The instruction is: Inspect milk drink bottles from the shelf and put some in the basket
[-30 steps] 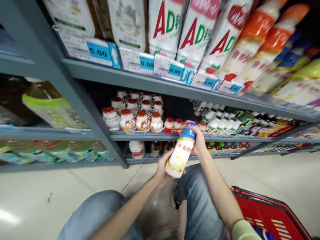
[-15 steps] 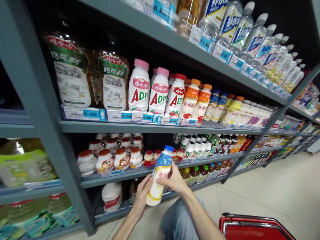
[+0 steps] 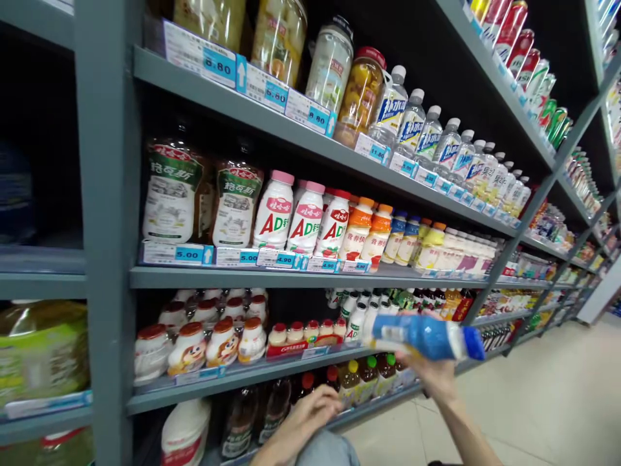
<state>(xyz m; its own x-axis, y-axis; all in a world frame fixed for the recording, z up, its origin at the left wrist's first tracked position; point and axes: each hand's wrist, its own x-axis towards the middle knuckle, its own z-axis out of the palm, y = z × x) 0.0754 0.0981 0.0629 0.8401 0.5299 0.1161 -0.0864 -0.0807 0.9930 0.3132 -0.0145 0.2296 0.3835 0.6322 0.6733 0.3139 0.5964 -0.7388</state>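
A drink bottle [image 3: 427, 335] with a blue sleeve and blue cap lies almost level in the air, its cap pointing right, slightly blurred. Behind and under it, my right hand [image 3: 431, 374] is closed around the bottle, most of its fingers hidden. My left hand [image 3: 315, 411] is apart from the bottle, above my knee [image 3: 327, 450], with loosely bent fingers and nothing in them. Past the left hand, on the bottom shelf, stand dark bottles [image 3: 242, 421].
Grey shelves [image 3: 310, 279] run away to the right. The middle one bears white AD bottles [image 3: 273, 213], orange-capped bottles [image 3: 356, 233] and blue-capped bottles [image 3: 407, 241]. Small round bottles [image 3: 187, 349] stand lower left. An upright post [image 3: 107, 259] is at left; tiled floor [image 3: 543, 388] at right.
My left hand has let go of the bottle and dropped lower. My right hand has swung the bottle rightward and tipped it from near upright to almost level. The view has shifted upward.
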